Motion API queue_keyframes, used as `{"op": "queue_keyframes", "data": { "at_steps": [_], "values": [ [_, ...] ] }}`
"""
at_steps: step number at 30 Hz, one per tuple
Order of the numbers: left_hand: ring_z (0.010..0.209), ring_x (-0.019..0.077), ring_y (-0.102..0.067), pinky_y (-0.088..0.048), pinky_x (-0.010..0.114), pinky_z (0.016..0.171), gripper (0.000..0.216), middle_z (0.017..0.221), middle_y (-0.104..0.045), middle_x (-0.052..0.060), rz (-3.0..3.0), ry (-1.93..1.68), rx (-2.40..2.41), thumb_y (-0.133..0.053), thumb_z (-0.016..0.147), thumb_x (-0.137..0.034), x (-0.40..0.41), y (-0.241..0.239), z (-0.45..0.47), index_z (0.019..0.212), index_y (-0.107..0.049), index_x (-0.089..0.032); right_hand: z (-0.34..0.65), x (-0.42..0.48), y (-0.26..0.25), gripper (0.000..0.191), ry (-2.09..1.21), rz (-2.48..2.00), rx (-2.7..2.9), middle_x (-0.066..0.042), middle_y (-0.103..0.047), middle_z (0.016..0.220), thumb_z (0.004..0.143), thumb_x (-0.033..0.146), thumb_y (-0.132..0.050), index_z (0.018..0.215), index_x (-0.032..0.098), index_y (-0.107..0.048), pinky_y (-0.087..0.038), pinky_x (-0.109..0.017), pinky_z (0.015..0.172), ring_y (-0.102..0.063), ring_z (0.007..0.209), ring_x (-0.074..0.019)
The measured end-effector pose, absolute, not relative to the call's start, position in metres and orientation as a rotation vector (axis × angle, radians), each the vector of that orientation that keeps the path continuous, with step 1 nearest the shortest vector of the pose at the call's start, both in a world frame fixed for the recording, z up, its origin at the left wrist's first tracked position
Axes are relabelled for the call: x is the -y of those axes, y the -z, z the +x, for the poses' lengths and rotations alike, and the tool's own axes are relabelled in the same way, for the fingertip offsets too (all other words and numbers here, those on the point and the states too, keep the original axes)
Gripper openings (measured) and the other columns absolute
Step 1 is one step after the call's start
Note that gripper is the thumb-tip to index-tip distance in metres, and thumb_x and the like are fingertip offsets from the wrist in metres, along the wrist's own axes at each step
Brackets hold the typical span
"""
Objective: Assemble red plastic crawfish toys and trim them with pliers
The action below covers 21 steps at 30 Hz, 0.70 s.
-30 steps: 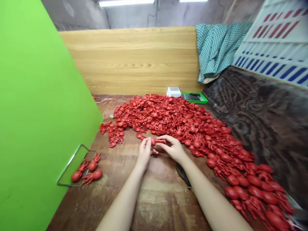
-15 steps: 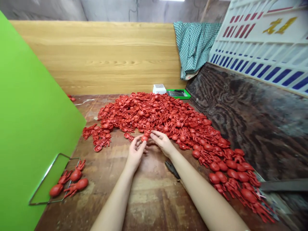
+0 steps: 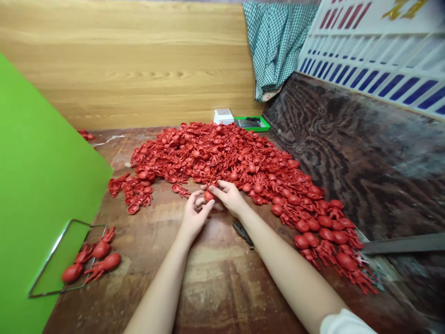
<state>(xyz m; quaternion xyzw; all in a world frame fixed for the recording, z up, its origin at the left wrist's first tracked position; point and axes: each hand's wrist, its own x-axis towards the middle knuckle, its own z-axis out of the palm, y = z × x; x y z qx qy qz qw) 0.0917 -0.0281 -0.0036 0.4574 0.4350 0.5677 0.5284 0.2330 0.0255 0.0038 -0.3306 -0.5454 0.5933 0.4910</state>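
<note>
Between my two hands is a small red plastic figure with a round head. My left hand has its fingers closed around the head from the left. From the right, my right hand pinches the figure's far part, and its fingertips partly cover it. Just beyond the hands lies a large heap of red plastic parts, with rounded heads and thin limbs. A loose part rests on the table a little left of my fingers. Black-handled pliers or cutters lie beside my right forearm, partly hidden by it.
Several red figures lie at the left by a metal wire frame on a green panel. Behind the heap stand a white stack and a green tray. A grey bar juts in at the right.
My right hand has shifted over the figure, its fingers now covering more of the far part. The view has tilted downward, so the back wall shows less.
</note>
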Motion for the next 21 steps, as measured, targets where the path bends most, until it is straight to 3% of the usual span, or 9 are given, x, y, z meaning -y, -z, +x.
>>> {"op": "queue_keyframes", "data": {
  "at_steps": [8, 12, 18, 21],
  "values": [
    [0.053, 0.0112, -0.052, -0.046, 0.022, 0.051, 0.046, 0.059, -0.054, -0.005, 1.175, -1.319, -1.045, -0.085, 0.075, -0.063, 0.0295, -0.0056, 0.0914, 0.078, -0.065, -0.021, 0.2302, -0.0199, -0.0111, 0.045, -1.411, -0.787, 1.424, -0.005, -0.083, 0.093, 0.075, 0.063, -0.087, 0.085, 0.022, -0.071, -0.062, -0.038, 0.087, -0.076, 0.088, -0.0233],
    [0.056, 0.0126, -0.054, -0.046, 0.022, 0.051, 0.046, 0.058, -0.051, -0.006, 1.175, -1.322, -1.058, -0.085, 0.075, -0.064, 0.0288, -0.0026, 0.0904, 0.083, -0.067, -0.022, 0.2272, -0.0197, -0.0084, 0.046, -1.409, -0.794, 1.418, -0.006, -0.082, 0.093, 0.079, 0.065, -0.083, 0.088, 0.022, -0.069, -0.062, -0.038, 0.085, -0.077, 0.089, -0.0234],
    [0.043, 0.0082, -0.045, -0.037, 0.02, 0.041, 0.05, 0.056, -0.051, -0.008, 1.185, -1.296, -1.066, -0.08, 0.079, -0.068, 0.0275, 0.0004, 0.0904, 0.084, -0.063, -0.022, 0.2234, -0.0208, -0.0044, 0.053, -1.446, -0.803, 1.387, -0.005, -0.082, 0.09, 0.079, 0.073, -0.078, 0.087, 0.022, -0.07, -0.063, -0.035, 0.075, -0.076, 0.082, -0.0224],
    [0.045, 0.0093, -0.048, -0.041, 0.02, 0.043, 0.049, 0.056, -0.053, -0.006, 1.21, -1.311, -1.069, -0.078, 0.081, -0.068, 0.0267, 0.0027, 0.0897, 0.083, -0.064, -0.021, 0.2235, -0.0201, -0.0055, 0.055, -1.457, -0.782, 1.397, -0.006, -0.082, 0.095, 0.08, 0.074, -0.077, 0.093, 0.021, -0.073, -0.063, -0.035, 0.076, -0.075, 0.082, -0.0218]
  ]
}}
